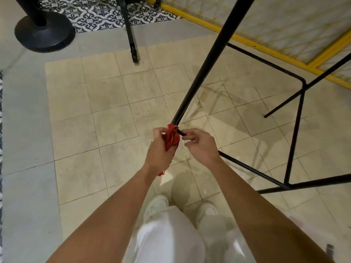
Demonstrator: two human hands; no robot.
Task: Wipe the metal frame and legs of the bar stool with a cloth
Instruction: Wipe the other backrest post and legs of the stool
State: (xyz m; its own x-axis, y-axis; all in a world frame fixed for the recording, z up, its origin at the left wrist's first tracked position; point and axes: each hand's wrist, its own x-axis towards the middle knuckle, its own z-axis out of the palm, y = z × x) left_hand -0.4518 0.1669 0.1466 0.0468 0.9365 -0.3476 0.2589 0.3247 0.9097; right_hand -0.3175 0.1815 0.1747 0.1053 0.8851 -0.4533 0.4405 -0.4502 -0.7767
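Bar stool leg [205, 69] slanted down over the tiled floor [114, 111]; left hand [158, 152] gripped the red cloth [172, 137] bunched around its lower end, right hand [199, 144] pinched the leg just beside the cloth

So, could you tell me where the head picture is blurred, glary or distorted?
Head view: cloth, left hand and right hand pinching the bar are sharp; trousers at the bottom edge smeared and hazy; soft glare on the tiles by the shoes; the wide lens bows tile lines near the edges.
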